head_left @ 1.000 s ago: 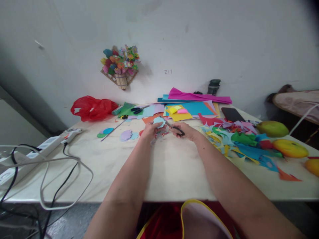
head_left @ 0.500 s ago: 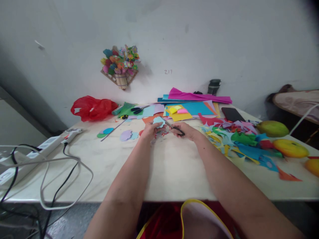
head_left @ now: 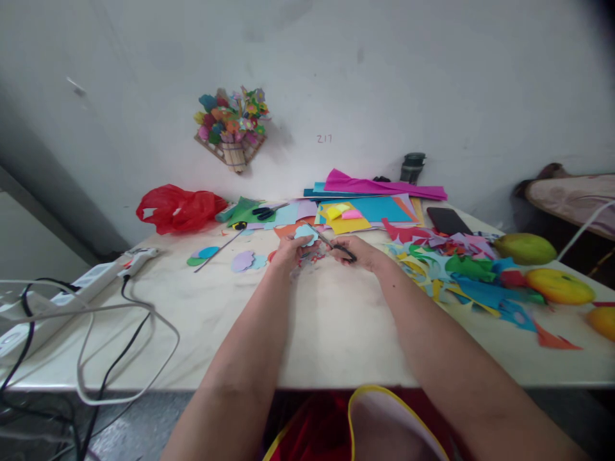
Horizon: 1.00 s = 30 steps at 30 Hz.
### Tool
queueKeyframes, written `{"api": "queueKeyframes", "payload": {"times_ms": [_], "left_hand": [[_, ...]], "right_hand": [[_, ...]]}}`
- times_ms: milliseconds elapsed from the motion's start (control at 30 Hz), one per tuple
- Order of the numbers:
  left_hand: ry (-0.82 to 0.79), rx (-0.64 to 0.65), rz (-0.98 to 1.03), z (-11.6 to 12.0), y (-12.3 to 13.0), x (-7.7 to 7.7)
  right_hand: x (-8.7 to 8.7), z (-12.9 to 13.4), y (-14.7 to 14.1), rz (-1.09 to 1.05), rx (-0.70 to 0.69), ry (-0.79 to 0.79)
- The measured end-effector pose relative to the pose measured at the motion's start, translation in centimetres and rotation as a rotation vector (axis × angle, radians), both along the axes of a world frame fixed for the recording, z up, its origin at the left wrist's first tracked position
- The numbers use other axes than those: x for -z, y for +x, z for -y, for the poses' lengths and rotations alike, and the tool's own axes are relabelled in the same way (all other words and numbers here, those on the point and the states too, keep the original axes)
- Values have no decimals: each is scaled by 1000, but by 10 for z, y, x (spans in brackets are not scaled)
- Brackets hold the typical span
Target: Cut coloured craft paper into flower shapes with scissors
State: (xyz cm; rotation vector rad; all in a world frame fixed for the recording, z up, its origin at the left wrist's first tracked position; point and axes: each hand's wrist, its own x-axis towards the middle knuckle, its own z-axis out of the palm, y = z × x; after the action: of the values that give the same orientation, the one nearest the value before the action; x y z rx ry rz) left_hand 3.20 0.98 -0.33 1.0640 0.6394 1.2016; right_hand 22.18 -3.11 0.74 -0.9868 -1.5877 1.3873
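The light-blue paper piece with a scalloped edge is held above the far half of the white table, pinched between the thumb and fingers of the left hand, with the blades of the dark-handled metal scissors at its right edge. The right hand is curled around the scissors' handles. Left of the hands lie a lilac scalloped paper piece and blue and green paper rounds; to the right, multicoloured paper scraps spread toward the yellow-green oval fruit.
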Motion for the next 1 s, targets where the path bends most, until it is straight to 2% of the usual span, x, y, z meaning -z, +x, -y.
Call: {"api": "queueKeyframes", "payload": {"times_ms": [300,567,1000], "left_hand": [[9,-50,24,-1,1,-1],[6,-96,24,-2,1,-1],[47,-36,-68,-5,0,3]], "right_hand": [[-2,2,0,138,51,1],[-4,5,-1,127,104,17],[-1,2,-1,105,108,8]]}}
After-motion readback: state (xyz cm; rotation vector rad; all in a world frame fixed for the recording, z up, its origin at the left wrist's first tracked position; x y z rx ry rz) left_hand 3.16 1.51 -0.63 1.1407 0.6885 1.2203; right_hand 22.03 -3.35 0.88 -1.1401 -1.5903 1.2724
